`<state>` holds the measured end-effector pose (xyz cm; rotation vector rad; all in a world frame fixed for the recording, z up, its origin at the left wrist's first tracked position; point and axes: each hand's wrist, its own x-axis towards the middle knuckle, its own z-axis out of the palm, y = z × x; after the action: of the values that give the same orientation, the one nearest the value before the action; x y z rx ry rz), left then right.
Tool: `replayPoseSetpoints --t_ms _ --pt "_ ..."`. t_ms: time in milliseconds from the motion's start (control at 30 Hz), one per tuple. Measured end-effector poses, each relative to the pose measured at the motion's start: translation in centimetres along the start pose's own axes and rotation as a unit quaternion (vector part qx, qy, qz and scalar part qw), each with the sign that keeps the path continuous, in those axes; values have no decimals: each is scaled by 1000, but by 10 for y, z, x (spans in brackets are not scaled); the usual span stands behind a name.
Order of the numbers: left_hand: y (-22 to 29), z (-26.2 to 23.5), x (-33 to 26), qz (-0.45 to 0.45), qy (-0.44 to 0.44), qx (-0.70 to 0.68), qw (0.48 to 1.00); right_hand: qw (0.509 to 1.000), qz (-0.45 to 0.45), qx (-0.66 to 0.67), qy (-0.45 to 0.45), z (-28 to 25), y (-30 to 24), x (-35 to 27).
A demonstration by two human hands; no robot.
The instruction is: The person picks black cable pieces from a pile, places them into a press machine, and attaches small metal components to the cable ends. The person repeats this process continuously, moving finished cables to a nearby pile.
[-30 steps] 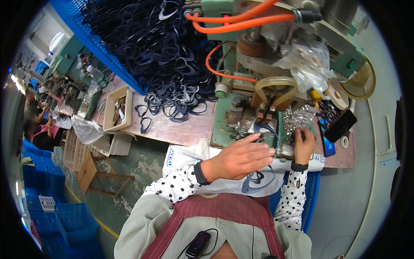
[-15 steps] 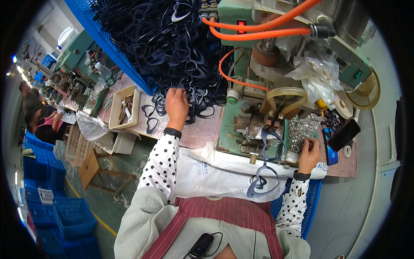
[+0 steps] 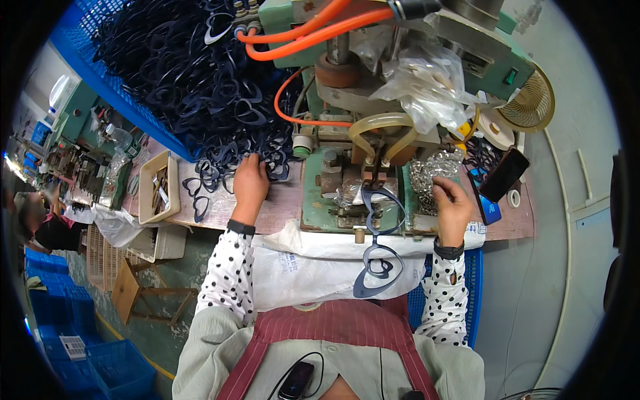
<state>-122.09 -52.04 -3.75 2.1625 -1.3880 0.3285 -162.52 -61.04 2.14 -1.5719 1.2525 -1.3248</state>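
My left hand rests at the near edge of a heap of dark blue heart-shaped eyeglass frames. Its fingers are bent together among the loose frames; what they grip is hidden. My right hand is beside a pile of small shiny metal parts, thumb and forefinger curled together. Anything between those fingertips is too small to make out. Between my hands, one dark blue eyeglass frame hangs down from the clamp of a green press, with one heart-shaped rim over the white sack cloth.
A blue basket holds the heap. Left of it stand a cream tray of tools and a plastic bottle. Orange hoses cross the press. A phone and small fan sit right. Another person sits far left.
The whole view has shifted, so the bench sits further left and higher. My left hand stays at the heap's edge. My right fingers now reach slightly further toward the metal parts.
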Motion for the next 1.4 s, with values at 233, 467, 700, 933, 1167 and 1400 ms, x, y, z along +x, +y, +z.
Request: replayPoseSetpoints --t_ms 233,467,700,933,1167,1400 --pt "50 -39 -26 -105 21 -298 949 984 -20 118 -133 27 -79 -16" --pt "106 -77 -37 95 102 -328 934 990 -52 42 -126 51 -90 -25" --pt "133 -92 -44 321 144 -327 877 985 -50 84 -144 69 -92 -15" --pt "155 -118 -28 389 148 -377 827 978 -14 145 -147 76 -91 -20" --pt "162 -147 8 41 -37 -718 694 975 -1 179 -133 77 -92 -24" --pt "168 -115 -50 411 61 -405 814 985 -41 135 -98 77 -79 -25"
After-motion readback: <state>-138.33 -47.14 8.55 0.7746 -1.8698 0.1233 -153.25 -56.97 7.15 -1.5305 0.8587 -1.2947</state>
